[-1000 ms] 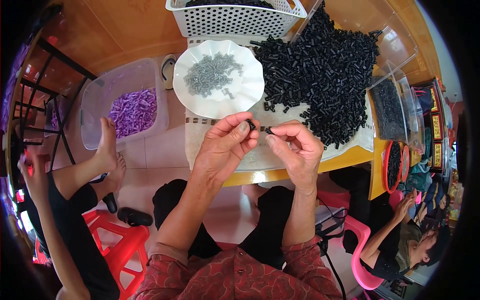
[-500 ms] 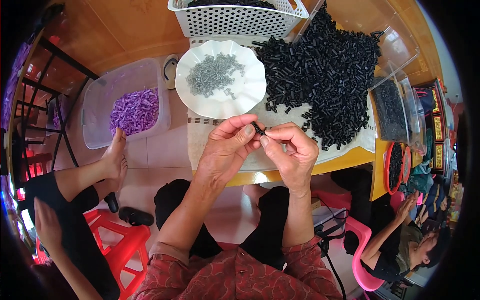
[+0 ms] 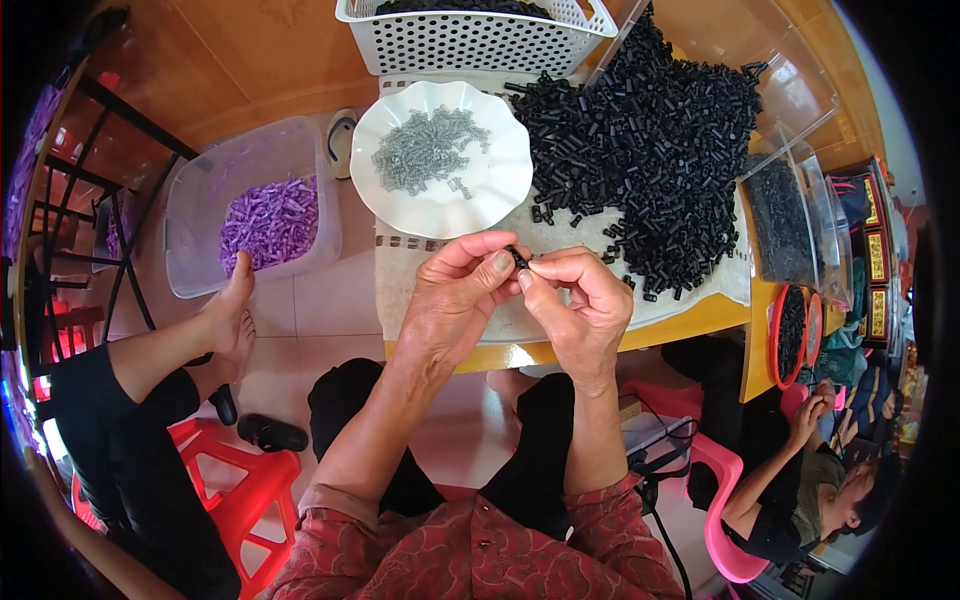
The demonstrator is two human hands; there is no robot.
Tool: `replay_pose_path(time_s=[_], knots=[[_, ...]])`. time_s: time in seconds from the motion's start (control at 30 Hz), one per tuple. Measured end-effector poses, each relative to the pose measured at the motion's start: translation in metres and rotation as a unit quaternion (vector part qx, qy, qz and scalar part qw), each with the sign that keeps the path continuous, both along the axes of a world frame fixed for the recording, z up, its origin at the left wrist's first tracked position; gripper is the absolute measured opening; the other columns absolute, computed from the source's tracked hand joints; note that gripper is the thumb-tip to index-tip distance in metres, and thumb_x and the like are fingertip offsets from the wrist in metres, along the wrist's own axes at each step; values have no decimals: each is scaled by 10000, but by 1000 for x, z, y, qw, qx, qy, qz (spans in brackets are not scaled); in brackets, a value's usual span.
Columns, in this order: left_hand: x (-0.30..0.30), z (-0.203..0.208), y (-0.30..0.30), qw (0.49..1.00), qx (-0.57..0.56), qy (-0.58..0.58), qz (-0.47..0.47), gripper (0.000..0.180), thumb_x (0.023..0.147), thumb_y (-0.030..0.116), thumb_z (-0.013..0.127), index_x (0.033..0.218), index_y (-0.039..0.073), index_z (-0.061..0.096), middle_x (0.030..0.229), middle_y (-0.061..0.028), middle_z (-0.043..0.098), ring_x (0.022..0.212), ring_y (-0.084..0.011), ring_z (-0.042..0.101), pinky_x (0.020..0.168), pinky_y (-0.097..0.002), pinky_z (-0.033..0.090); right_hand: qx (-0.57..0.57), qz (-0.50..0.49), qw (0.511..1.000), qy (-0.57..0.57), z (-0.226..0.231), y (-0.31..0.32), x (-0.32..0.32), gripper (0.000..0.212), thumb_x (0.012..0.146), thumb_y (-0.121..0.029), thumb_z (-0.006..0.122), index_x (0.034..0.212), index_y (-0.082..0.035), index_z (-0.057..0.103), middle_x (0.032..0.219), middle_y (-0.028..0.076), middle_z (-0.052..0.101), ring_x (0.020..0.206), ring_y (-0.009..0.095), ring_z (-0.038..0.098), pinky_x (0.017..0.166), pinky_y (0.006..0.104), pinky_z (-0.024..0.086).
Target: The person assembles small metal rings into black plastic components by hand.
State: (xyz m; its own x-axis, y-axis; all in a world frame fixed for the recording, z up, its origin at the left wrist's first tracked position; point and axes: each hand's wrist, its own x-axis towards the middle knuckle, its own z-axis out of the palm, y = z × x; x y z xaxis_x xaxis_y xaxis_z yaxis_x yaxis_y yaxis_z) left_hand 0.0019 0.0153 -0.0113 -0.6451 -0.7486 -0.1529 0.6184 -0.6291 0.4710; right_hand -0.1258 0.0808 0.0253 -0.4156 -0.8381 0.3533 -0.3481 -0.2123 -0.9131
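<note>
Between my two hands, just in front of the plate, is a small black plastic cylinder piece (image 3: 518, 258). My left hand (image 3: 462, 290) pinches it between thumb and fingers from the left. From the right, my right hand (image 3: 578, 300) has its thumb and forefinger closed at the piece's other end. A white scalloped plate (image 3: 420, 215) beyond my left hand bears a heap of small clear spring-like pieces (image 3: 425, 150). Behind my right hand spreads a large pile of similar black pieces (image 3: 650, 150), lying on a pale cloth (image 3: 400, 290).
A white perforated basket (image 3: 470, 45) stands at the table's back. On the floor at left sits a clear tub (image 3: 190, 250) with purple pieces (image 3: 270, 220). Clear bins and a red basket (image 3: 775, 340) line the right. People sit at both sides, near a red stool (image 3: 265, 480).
Both my hands still pinch the black piece, with only a slight shift. The left neighbour's hand has dropped lower; at right, the other person's hands have drawn closer together.
</note>
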Motion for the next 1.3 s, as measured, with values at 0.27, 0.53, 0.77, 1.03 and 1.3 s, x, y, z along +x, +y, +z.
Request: replay_pose_path(time_s=[0.27, 0.53, 0.77, 1.03, 1.3], knots=[[1, 0, 0, 999, -27, -12, 14, 204, 937, 13, 617, 1133, 30, 671, 1019, -90, 686, 898, -146, 628, 796, -286, 527, -13, -24, 999, 29, 4, 0, 7, 135, 755, 81, 721, 839, 6, 648, 824, 93, 678, 712, 125, 665, 606, 245, 537], [-1, 2, 3, 992, -99, -66, 43, 198, 923, -8, 628, 1113, 16, 676, 981, -96, 697, 838, -142, 635, 772, -284, 537, -12, -32, 997, 69, 7, 4, 11, 129, 771, 113, 711, 858, 32, 660, 862, 89, 662, 717, 82, 581, 591, 207, 457], [-3, 2, 4, 996, -76, -17, 51, 196, 938, 1, 608, 1126, 10, 666, 1019, -118, 697, 863, -162, 647, 789, -299, 549, 33, -18, 993, -108, 5, 7, 10, 105, 820, 65, 702, 913, 31, 666, 846, 78, 686, 741, 114, 668, 651, 229, 532], [-1, 0, 1, 997, -62, 2, 48, 195, 963, 36, 582, 1142, 14, 656, 1047, -120, 688, 888, -166, 644, 794, -303, 546, 44, 29, 986, -160, 12, 6, 10, 137, 868, 81, 665, 1004, 63, 660, 907, 91, 680, 787, 136, 669, 692, 224, 541], [0, 0, -1, 998, -37, -1, 47, 198, 974, 47, 571, 1151, 23, 655, 1020, -91, 684, 902, -158, 638, 801, -307, 530, 65, 37, 986, -146, 12, 5, 11, 184, 857, 62, 697, 1038, 54, 663, 932, 94, 681, 766, 110, 648, 686, 211, 528]])
